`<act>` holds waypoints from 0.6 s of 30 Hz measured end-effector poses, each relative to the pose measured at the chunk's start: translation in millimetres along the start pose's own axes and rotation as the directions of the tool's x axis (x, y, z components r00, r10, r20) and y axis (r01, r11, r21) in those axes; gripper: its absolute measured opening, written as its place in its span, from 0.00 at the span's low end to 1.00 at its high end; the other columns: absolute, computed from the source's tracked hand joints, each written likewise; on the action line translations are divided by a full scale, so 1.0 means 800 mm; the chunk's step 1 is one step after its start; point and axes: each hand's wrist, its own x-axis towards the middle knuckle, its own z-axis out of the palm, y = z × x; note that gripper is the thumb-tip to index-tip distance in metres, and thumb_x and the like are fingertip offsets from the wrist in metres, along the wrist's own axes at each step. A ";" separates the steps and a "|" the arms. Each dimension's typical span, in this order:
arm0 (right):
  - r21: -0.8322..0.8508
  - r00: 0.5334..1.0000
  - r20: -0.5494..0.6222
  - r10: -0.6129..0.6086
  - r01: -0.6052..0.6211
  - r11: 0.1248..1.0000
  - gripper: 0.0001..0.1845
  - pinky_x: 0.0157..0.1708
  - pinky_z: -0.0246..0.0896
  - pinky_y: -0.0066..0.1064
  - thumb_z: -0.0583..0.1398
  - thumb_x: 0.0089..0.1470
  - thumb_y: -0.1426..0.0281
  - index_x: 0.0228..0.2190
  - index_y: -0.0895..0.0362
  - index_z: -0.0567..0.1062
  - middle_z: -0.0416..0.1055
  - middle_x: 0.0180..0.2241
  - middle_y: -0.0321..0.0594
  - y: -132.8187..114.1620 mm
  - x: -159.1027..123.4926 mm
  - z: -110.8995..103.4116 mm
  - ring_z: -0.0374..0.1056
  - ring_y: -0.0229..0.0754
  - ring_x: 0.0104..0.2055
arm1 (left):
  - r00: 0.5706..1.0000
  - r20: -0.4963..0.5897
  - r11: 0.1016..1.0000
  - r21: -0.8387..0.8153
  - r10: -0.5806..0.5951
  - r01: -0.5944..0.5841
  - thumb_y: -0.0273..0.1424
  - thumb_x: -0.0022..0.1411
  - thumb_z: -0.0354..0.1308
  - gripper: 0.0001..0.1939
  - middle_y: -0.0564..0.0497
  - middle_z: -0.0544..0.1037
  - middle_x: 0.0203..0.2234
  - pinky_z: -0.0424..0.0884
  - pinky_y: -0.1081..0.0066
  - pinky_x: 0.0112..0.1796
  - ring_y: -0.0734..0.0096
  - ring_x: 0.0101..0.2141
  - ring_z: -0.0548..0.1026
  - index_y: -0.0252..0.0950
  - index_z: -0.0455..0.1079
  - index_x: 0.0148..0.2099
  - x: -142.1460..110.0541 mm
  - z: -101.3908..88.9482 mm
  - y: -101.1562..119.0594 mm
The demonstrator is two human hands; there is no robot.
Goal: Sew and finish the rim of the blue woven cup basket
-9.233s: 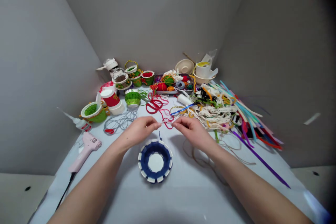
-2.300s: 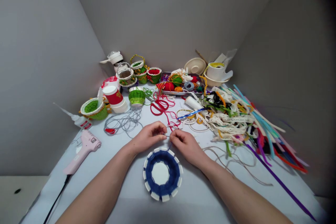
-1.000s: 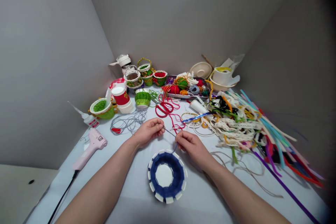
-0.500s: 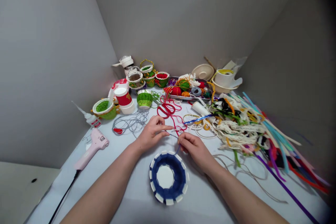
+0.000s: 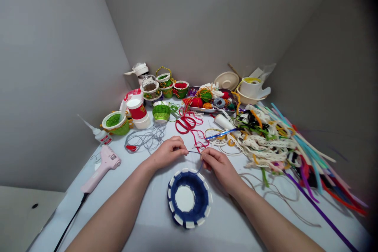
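This is a craft work area: a white-topped bench (image 5: 141, 234) between grey walls (image 5: 59, 67), with a hot glue gun (image 5: 102, 167) at lower left, and lace trim (image 5: 260, 145) and pipe cleaners (image 5: 313, 161) at right.

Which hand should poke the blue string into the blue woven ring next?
Probably the right hand: it sits nearer the blue woven ring, and the blue string drops from it to the ring. The left hand sits farther away.
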 end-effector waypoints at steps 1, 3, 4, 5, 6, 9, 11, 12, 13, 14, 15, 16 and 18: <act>0.000 1.000 -0.004 0.001 -0.001 1.000 0.13 0.28 0.50 0.27 0.55 0.55 0.62 0.26 0.58 0.68 0.61 0.21 0.33 0.000 0.000 0.000 0.55 0.35 0.25 | 0.999 0.013 0.994 -0.104 -0.030 0.032 0.38 0.58 0.57 0.13 0.49 0.69 0.29 0.62 0.70 0.37 0.70 0.32 0.67 0.34 0.73 0.28 0.000 -0.001 0.002; -0.020 1.000 -0.002 -0.008 0.008 1.000 0.13 0.28 0.50 0.27 0.55 0.56 0.62 0.25 0.58 0.68 0.61 0.21 0.33 -0.001 0.000 0.000 0.55 0.35 0.25 | 0.995 0.034 0.948 -0.304 -0.090 0.096 0.41 0.57 0.57 0.16 0.50 0.68 0.27 0.60 0.72 0.34 0.73 0.29 0.65 0.33 0.71 0.26 -0.002 -0.001 0.004; -0.035 1.000 0.003 -0.014 0.014 0.999 0.13 0.28 0.50 0.27 0.55 0.56 0.62 0.25 0.58 0.68 0.61 0.21 0.33 -0.001 0.000 0.001 0.55 0.35 0.25 | 0.991 0.043 0.907 -0.401 -0.124 0.131 0.43 0.56 0.58 0.18 0.50 0.67 0.25 0.59 0.72 0.32 0.74 0.28 0.63 0.32 0.70 0.25 -0.002 0.001 0.005; -0.049 1.000 0.008 -0.020 0.020 0.999 0.14 0.28 0.50 0.27 0.55 0.56 0.61 0.25 0.58 0.68 0.61 0.21 0.33 -0.001 0.000 0.001 0.55 0.35 0.25 | 0.985 0.060 0.854 -0.492 -0.159 0.168 0.45 0.54 0.59 0.20 0.51 0.65 0.24 0.58 0.73 0.30 0.75 0.26 0.62 0.31 0.68 0.24 -0.003 0.003 0.006; -0.062 1.000 0.011 -0.024 0.024 0.998 0.14 0.28 0.51 0.27 0.55 0.56 0.61 0.25 0.58 0.69 0.62 0.21 0.33 0.000 -0.001 0.002 0.55 0.35 0.25 | 0.978 0.081 0.793 -0.574 -0.191 0.203 0.46 0.52 0.61 0.22 0.52 0.64 0.23 0.57 0.74 0.29 0.77 0.24 0.60 0.31 0.67 0.23 -0.003 0.006 0.006; -0.096 0.999 0.012 -0.033 0.034 0.995 0.14 0.28 0.51 0.27 0.55 0.56 0.62 0.25 0.57 0.69 0.62 0.21 0.33 0.001 -0.001 0.003 0.56 0.35 0.26 | 0.958 0.116 0.615 -0.745 -0.261 0.258 0.44 0.47 0.66 0.21 0.53 0.63 0.22 0.53 0.75 0.26 0.80 0.23 0.58 0.30 0.67 0.23 -0.004 0.015 0.005; -0.124 0.999 0.021 -0.041 0.043 0.991 0.13 0.29 0.51 0.27 0.54 0.57 0.63 0.25 0.57 0.69 0.62 0.21 0.33 0.001 -0.002 0.004 0.56 0.35 0.26 | 0.948 0.100 0.545 -0.798 -0.303 0.259 0.38 0.46 0.68 0.16 0.53 0.65 0.23 0.54 0.76 0.26 0.81 0.23 0.59 0.29 0.70 0.25 -0.003 0.020 0.004; -0.138 0.999 0.027 -0.043 0.046 0.989 0.13 0.29 0.51 0.26 0.54 0.57 0.63 0.25 0.57 0.69 0.62 0.21 0.33 0.001 -0.002 0.005 0.56 0.35 0.26 | 0.942 0.089 0.520 -0.815 -0.322 0.255 0.35 0.46 0.69 0.14 0.53 0.66 0.24 0.54 0.77 0.26 0.82 0.24 0.60 0.29 0.71 0.26 -0.002 0.022 0.004; -0.149 0.998 0.034 -0.044 0.049 0.988 0.13 0.29 0.51 0.26 0.54 0.57 0.63 0.25 0.57 0.69 0.62 0.22 0.32 0.001 -0.002 0.005 0.56 0.35 0.26 | 0.938 0.078 0.499 -0.830 -0.338 0.249 0.34 0.46 0.69 0.13 0.52 0.67 0.24 0.55 0.77 0.27 0.82 0.24 0.60 0.29 0.73 0.27 -0.001 0.023 0.004; -0.158 0.998 0.039 -0.044 0.050 0.986 0.13 0.29 0.51 0.26 0.54 0.57 0.63 0.26 0.57 0.69 0.62 0.21 0.32 0.000 -0.002 0.005 0.56 0.35 0.26 | 0.935 0.069 0.481 -0.843 -0.349 0.242 0.32 0.46 0.69 0.12 0.52 0.68 0.25 0.56 0.77 0.27 0.82 0.24 0.61 0.29 0.73 0.27 0.000 0.024 0.004; -0.166 0.998 0.041 -0.044 0.050 0.985 0.13 0.29 0.51 0.26 0.54 0.57 0.63 0.26 0.57 0.69 0.62 0.21 0.32 0.000 -0.002 0.006 0.56 0.35 0.26 | 0.932 0.061 0.467 -0.853 -0.357 0.235 0.32 0.46 0.69 0.11 0.51 0.69 0.25 0.56 0.77 0.28 0.82 0.24 0.61 0.29 0.74 0.28 0.001 0.025 0.004; -0.172 0.998 0.041 -0.043 0.049 0.984 0.13 0.29 0.51 0.26 0.54 0.57 0.63 0.26 0.57 0.69 0.63 0.21 0.32 -0.001 -0.002 0.006 0.57 0.35 0.26 | 0.929 0.052 0.455 -0.861 -0.367 0.228 0.31 0.46 0.69 0.11 0.51 0.70 0.25 0.57 0.77 0.28 0.82 0.25 0.62 0.28 0.74 0.28 0.002 0.026 0.004; -0.181 0.998 0.037 -0.042 0.048 0.982 0.13 0.29 0.51 0.26 0.54 0.57 0.63 0.26 0.57 0.69 0.63 0.21 0.32 -0.002 -0.002 0.006 0.57 0.35 0.26 | 0.920 0.031 0.445 -0.869 -0.391 0.218 0.31 0.45 0.69 0.11 0.50 0.72 0.26 0.58 0.77 0.29 0.81 0.25 0.62 0.29 0.75 0.30 0.003 0.028 0.005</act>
